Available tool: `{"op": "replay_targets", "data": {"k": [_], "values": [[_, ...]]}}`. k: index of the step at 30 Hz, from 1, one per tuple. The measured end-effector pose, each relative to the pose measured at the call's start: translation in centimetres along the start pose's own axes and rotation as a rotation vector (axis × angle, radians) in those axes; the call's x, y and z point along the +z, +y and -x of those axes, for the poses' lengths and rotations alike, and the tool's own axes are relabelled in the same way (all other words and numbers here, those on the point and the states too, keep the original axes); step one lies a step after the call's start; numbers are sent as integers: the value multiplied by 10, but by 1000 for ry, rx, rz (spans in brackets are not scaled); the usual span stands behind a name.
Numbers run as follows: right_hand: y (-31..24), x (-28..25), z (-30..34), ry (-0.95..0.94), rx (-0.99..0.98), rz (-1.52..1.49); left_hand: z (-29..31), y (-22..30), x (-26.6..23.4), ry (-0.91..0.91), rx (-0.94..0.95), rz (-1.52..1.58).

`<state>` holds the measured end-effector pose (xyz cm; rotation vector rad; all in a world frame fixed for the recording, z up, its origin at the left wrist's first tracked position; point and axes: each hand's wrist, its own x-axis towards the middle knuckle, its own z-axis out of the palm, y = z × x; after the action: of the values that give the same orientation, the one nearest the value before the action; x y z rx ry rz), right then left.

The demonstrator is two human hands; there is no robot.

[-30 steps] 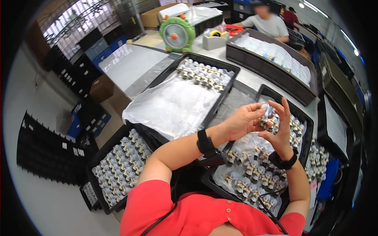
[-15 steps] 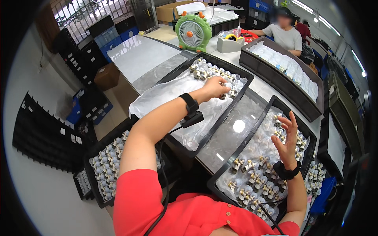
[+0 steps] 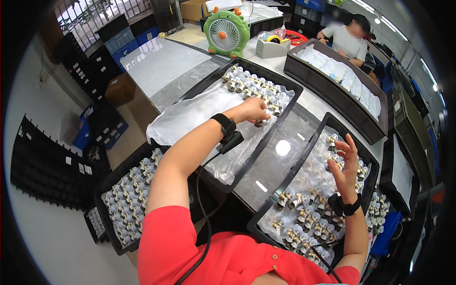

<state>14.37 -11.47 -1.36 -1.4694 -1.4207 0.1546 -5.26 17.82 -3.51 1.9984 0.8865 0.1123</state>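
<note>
White liner bare across near part of left tray, far rows filled; left hand pinches figurine; right hand, fingers spread, seems empty over well-stocked right tray

a single wide fisheye view from head height, downward and forward, close above the hands

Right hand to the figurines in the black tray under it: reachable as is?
Looks like yes: the right hand is open over the black tray, nothing visible blocks the way down, and many figurines there look uncovered.
</note>
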Motion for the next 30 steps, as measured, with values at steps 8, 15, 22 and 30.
{"op": "replay_targets", "data": {"k": [8,15,22,30], "values": [[4,-1,1,-87,36,13,73,56,9,-53,263,317],[-27,10,11,-468,278,-672,139,85,85,-22,616,101],[-40,29,20,-553,452,-635,146,89,121,-23,667,164],[-21,18,13,-444,657,-699,198,6,3,209,574,-461]]}}
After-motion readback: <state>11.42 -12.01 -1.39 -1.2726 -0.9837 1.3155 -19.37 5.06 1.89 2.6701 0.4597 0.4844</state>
